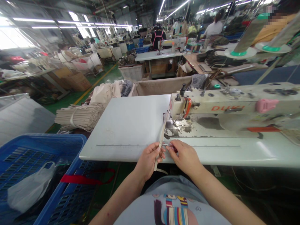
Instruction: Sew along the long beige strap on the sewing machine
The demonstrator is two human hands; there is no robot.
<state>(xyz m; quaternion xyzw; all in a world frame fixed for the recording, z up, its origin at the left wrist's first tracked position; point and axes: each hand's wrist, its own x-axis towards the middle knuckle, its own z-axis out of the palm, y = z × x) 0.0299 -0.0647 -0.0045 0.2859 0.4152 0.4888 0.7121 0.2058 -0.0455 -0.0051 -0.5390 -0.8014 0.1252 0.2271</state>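
My left hand point(148, 159) is closed around a narrow beige fabric strip point(162, 136) at the front edge of the white sewing table point(131, 122). From there the strip runs up to the needle area of a sewing machine point(225, 107), and its lower end hangs below my fingers. Just to the right, my right hand point(186, 156) pinches a thin pale piece point(165, 144) that reaches across to the strip. Whether that piece is a thread or a narrow tape, I cannot tell.
A tied bundle of beige strips point(78, 118) lies left of the table. Below it stands a blue plastic basket point(81, 140) with a plastic bag point(32, 187) inside and a red strap point(81, 179) over its rim. Thread cones point(246, 40) rise at right; several people work farther back.
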